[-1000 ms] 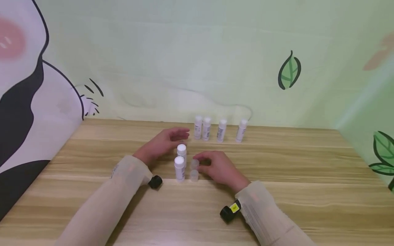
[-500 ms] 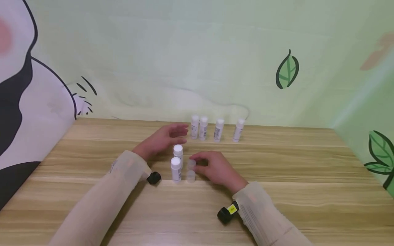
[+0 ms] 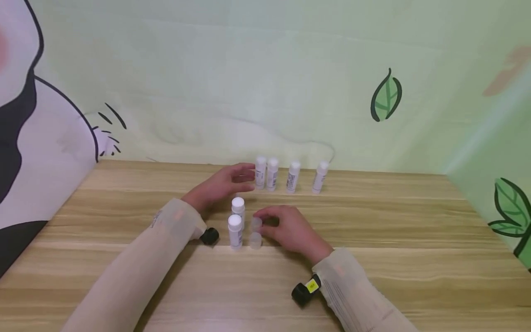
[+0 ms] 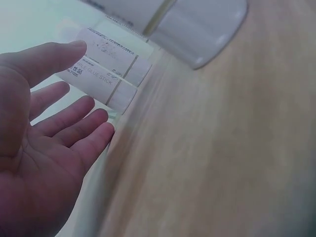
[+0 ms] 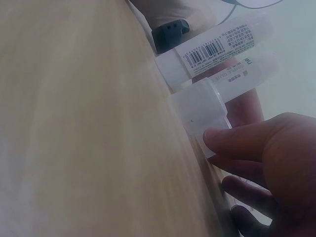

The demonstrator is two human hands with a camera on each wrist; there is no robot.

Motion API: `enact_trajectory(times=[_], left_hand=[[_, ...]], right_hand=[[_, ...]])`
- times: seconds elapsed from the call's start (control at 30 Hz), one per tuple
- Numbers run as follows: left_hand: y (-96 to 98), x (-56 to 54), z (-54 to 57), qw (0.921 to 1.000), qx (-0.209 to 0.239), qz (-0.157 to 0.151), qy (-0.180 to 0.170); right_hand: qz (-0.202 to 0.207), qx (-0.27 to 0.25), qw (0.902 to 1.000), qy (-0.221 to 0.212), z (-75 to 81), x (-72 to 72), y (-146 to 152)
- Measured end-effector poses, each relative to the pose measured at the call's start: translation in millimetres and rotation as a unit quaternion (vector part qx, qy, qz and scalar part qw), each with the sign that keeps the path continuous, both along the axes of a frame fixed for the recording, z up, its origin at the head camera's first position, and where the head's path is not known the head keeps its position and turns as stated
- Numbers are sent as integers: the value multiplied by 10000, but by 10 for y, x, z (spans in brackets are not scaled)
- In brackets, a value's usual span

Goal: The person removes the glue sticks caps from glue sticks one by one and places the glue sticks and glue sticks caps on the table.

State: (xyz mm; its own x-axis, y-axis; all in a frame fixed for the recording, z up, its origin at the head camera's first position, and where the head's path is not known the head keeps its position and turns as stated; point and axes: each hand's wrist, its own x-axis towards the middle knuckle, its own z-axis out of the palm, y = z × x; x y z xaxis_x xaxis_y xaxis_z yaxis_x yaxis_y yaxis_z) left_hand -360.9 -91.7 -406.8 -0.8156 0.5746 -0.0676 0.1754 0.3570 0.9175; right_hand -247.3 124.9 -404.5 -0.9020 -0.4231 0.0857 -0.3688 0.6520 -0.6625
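Fingers spread and palm turned inward, my left hand (image 3: 224, 182) is held beside the leftmost glue stick (image 3: 260, 175) of a back row. In the left wrist view its fingers do not curl round that white glue stick (image 4: 101, 84); whether they touch it I cannot tell. My right hand (image 3: 292, 228) pinches the farther translucent cap (image 3: 256, 223) between thumb and fingers, low at the tabletop. A second translucent cap (image 5: 197, 106) stands right in front of it. Left of the caps, two white glue sticks stand upright, a nearer one (image 3: 235, 235) and a farther one (image 3: 238, 206).
Along the back of the wooden table (image 3: 394, 221) stand more upright glue sticks, one (image 3: 272, 175) close to the leftmost, then one (image 3: 292, 177) and another (image 3: 320, 177) spaced rightward. A printed cloth wall (image 3: 232, 83) rises behind the table.
My left hand has moved slightly closer to the leftmost back glue stick. The head view has shifted a little. My right hand keeps its place at the farther cap.
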Motion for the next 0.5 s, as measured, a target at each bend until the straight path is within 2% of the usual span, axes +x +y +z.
enact_trajectory(times=[0.17,0.33,0.5], left_hand=[[35,-54,-27,9995,80,61,-299],[72,-110,-47,9991,70,101,-406],[105,-165,-49,9999,-104,-21,-86]], right_hand=[[12,-50,10000,6,-2,4,-2],[30,-29,10000,44,-8,-4,2],[40,-51,10000,60,-13,-8,11]])
